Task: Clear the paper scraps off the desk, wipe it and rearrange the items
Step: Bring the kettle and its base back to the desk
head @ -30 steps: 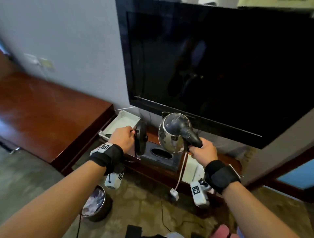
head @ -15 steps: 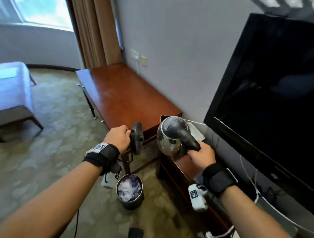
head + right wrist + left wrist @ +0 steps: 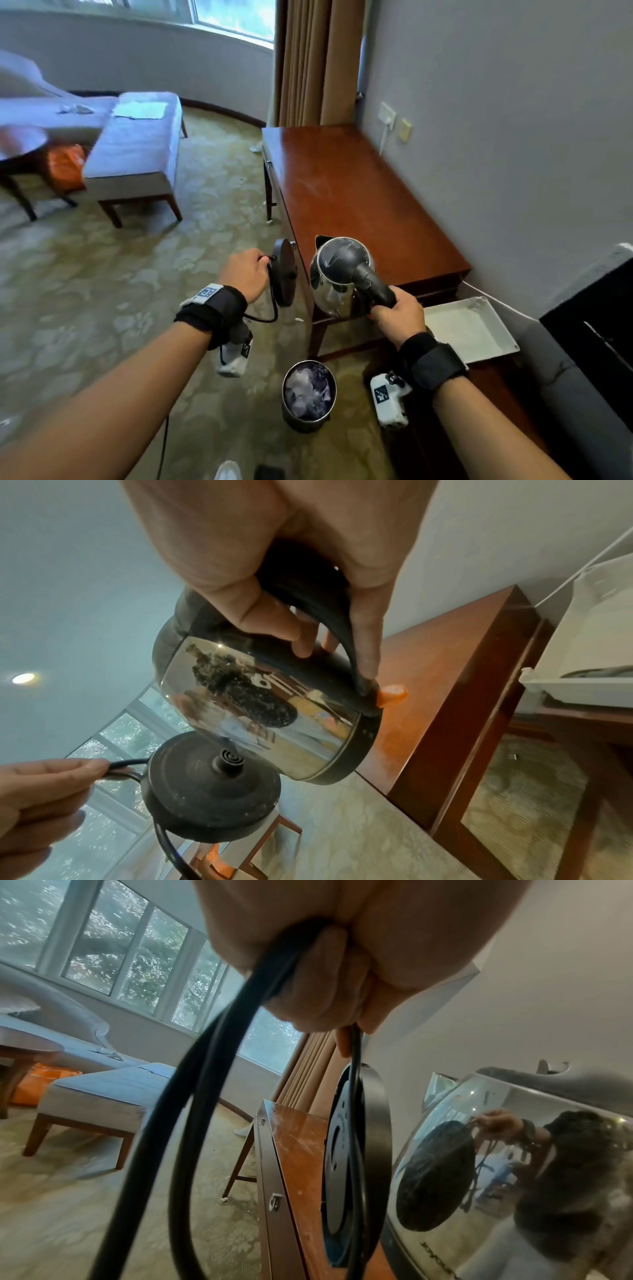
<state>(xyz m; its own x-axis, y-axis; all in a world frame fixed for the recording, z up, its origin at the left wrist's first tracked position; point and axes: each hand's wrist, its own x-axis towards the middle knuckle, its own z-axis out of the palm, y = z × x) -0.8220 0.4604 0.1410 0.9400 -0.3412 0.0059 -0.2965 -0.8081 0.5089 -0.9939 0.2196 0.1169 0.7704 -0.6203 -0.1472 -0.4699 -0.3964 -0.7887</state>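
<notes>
Wooden desk [image 3: 359,192] fills the upper middle of the head view, top bare apart from faint streaks. A second ago both hands were over by the TV; they've swung round here. Now the right hand [image 3: 399,315] is wrapped round the steel kettle [image 3: 339,274] handle at the desk's near corner, while the left hand [image 3: 245,272] grips the cord [image 3: 270,308] with the kettle base [image 3: 284,270] dangling on edge. Lower down, the waste bin [image 3: 308,394] holds crumpled paper, so I'd guess we're on the rearranging bit.
</notes>
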